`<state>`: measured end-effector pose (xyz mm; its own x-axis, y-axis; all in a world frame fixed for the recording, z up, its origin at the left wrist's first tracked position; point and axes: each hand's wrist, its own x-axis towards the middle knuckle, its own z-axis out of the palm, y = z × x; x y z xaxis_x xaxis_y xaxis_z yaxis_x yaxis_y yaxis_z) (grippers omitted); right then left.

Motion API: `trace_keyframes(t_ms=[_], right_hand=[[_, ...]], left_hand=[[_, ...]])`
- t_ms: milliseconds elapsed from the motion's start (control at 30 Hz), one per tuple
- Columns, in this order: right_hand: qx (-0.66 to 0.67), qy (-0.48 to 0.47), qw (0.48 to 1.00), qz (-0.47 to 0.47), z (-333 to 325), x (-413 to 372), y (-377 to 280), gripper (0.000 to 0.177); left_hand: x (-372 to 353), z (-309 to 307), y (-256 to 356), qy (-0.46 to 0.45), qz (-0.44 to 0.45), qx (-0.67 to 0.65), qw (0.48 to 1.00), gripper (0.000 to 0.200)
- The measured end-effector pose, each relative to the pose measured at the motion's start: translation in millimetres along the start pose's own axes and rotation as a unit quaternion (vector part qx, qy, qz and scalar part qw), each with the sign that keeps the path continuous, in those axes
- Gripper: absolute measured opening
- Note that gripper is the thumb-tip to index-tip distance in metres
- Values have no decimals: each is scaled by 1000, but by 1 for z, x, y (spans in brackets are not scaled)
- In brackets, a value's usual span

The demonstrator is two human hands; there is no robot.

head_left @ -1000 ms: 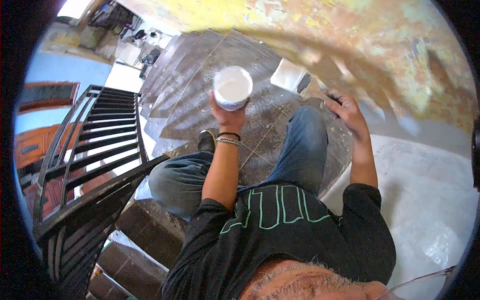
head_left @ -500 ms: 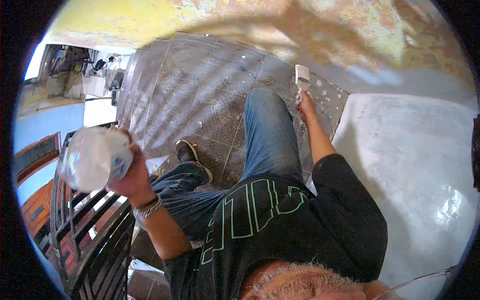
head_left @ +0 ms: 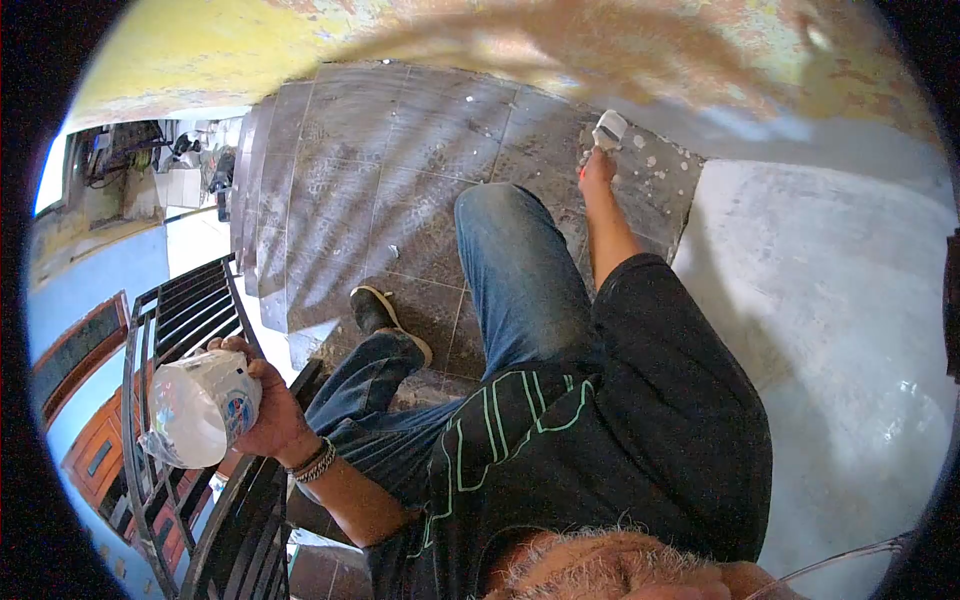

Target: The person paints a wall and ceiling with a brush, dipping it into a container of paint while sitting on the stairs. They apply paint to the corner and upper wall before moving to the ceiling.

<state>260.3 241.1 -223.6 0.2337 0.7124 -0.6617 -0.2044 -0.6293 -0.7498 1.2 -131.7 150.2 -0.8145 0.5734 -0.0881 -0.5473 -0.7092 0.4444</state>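
My left hand (head_left: 276, 412) is wrapped around a white plastic tub (head_left: 200, 410) with printed labels on its side. The tub tilts, its open mouth turned to the left, and white material coats the inside. Out at arm's length, my right hand (head_left: 598, 170) grips a paintbrush (head_left: 609, 128). White paint covers its broad bristles, which point up toward the base of the wall. Whether the bristles touch the wall cannot be made out.
Ahead runs a wall (head_left: 440, 35) with patchy yellow paint. White-coated wall (head_left: 830, 300) stands on my right. Dark floor tiles (head_left: 420, 130) carry white spots near the corner. A black metal railing (head_left: 205, 300) is close to my left arm.
The tub in my left hand has come down and tipped so its open mouth shows. My right hand with the paintbrush has shifted slightly forward, and the brush head has turned.
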Motion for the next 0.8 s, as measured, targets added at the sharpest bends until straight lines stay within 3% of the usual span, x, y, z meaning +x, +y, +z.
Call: trace_keyframes(t_ms=[100,200,300,333,567,667,800], right_hand=[[24,20,999,40,18,-8,7,13],[45,-48,997,29,38,-14,13,12],[30,-9,999,44,64,-29,12,9],[38,-64,997,23,67,-23,22,7],[71,-79,992,64,100,-33,41,8],[40,-72,995,50,113,-46,43,10],[-15,-148,988,32,111,-61,47,11]], left_hand=[[-1,0,-1,15,7,10,1000,55],[-3,0,0,18,13,26,999,55],[-5,-7,5,12,22,44,999,55],[-6,-9,7,7,30,55,998,55],[-8,-15,15,40,32,54,997,54],[-6,-17,17,25,31,60,997,53],[-1,-15,19,14,12,55,998,53]])
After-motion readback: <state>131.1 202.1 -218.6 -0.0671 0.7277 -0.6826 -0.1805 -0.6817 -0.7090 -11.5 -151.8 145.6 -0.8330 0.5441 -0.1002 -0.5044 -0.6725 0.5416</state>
